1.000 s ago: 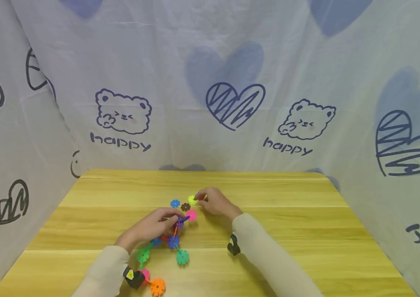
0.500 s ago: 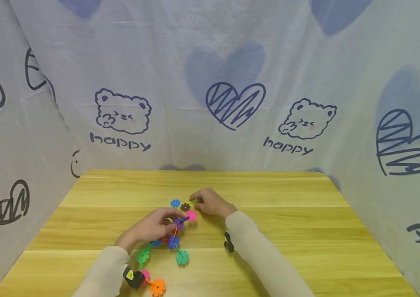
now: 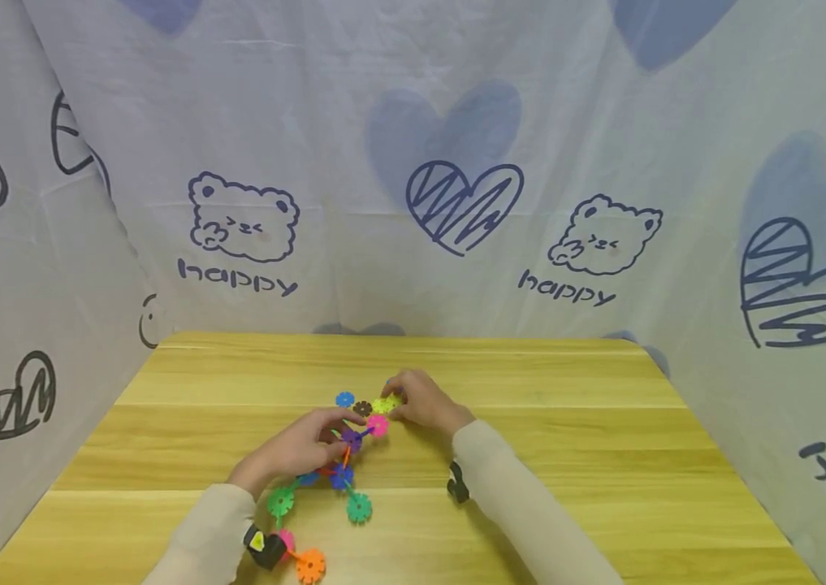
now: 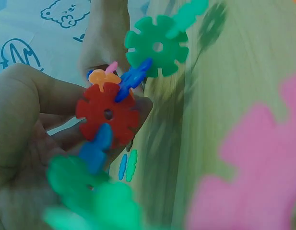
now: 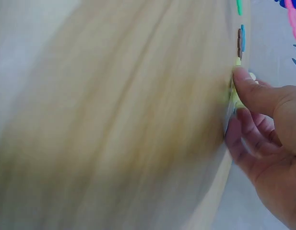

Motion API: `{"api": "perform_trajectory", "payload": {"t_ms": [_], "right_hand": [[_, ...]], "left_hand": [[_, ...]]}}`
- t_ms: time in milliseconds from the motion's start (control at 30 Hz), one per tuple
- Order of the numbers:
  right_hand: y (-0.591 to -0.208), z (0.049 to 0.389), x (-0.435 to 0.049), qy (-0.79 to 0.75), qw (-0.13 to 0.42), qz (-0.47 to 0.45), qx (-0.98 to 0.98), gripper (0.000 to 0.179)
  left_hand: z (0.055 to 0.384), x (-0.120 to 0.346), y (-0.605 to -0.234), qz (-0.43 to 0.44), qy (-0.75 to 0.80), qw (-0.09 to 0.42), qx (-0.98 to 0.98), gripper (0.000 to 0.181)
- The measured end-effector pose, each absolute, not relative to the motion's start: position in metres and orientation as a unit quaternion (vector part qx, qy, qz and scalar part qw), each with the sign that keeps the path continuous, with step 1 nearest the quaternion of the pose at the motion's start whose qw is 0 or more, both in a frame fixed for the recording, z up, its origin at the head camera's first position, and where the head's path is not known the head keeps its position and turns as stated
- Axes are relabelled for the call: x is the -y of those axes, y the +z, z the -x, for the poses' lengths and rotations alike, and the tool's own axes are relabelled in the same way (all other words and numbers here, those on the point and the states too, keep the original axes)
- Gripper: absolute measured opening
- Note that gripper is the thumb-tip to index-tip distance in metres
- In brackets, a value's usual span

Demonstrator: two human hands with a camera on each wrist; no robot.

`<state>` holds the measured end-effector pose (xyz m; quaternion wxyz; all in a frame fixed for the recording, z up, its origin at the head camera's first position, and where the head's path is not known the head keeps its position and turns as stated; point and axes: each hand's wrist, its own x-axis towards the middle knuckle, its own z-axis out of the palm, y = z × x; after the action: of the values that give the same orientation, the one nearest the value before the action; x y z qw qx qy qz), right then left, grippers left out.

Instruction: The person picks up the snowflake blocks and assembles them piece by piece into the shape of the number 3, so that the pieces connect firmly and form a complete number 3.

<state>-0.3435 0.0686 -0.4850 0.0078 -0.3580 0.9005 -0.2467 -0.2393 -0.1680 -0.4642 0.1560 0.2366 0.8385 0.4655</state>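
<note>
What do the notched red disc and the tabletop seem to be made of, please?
Red disc: probably molded plastic, smooth, judging by its even color and clean notches. Tabletop: wood or wood-look laminate, smooth-looking, from its streaky grain.

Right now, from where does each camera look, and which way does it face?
Head: on the head, facing forward and down at the table and printed cloth; left hand, right hand and sleeves show.
Left wrist: on the left wrist, facing the linked discs; the left hand shows, the right hand partly beyond.
Right wrist: on the right wrist, facing along the table; only the right hand shows, at a yellow disc.
Head and right wrist share the brown disc.
</note>
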Motion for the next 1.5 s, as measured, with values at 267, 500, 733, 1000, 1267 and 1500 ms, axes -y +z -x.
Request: {"api": "perform_trajectory", "payload": {"t_ms": [267, 500, 733, 1000, 1267, 1500], "right_hand": [[-0.487, 0.338, -0.083, -0.294, 0.013, 0.329, -0.897, 0.008], [-0.478, 0.323, -0.095, -0.357, 0.024, 0.305, -0.882, 0.005], [-0.473, 0.309, -0.097, -0.391, 0.03, 0.295, -0.871, 0.005], [-0.471, 0.299, -0.096, -0.402, -0.004, 0.312, -0.861, 0.005], [-0.473, 0.297, -0.098, -0.386, -0.074, 0.339, -0.855, 0.006], [-0.475, 0.295, -0.101, -0.378, -0.086, 0.35, -0.853, 0.007]], "left_hand": [[0.239, 0.167, -0.468, -0.238, 0.467, 0.157, -0.837, 0.059], [0.24, 0.167, -0.467, -0.257, 0.474, 0.142, -0.83, 0.064], [0.241, 0.166, -0.464, -0.25, 0.469, 0.14, -0.836, 0.063], [0.242, 0.163, -0.466, -0.243, 0.477, 0.137, -0.834, 0.063], [0.244, 0.158, -0.468, -0.231, 0.489, 0.136, -0.83, 0.062], [0.244, 0.157, -0.47, -0.224, 0.487, 0.125, -0.835, 0.053]]}}
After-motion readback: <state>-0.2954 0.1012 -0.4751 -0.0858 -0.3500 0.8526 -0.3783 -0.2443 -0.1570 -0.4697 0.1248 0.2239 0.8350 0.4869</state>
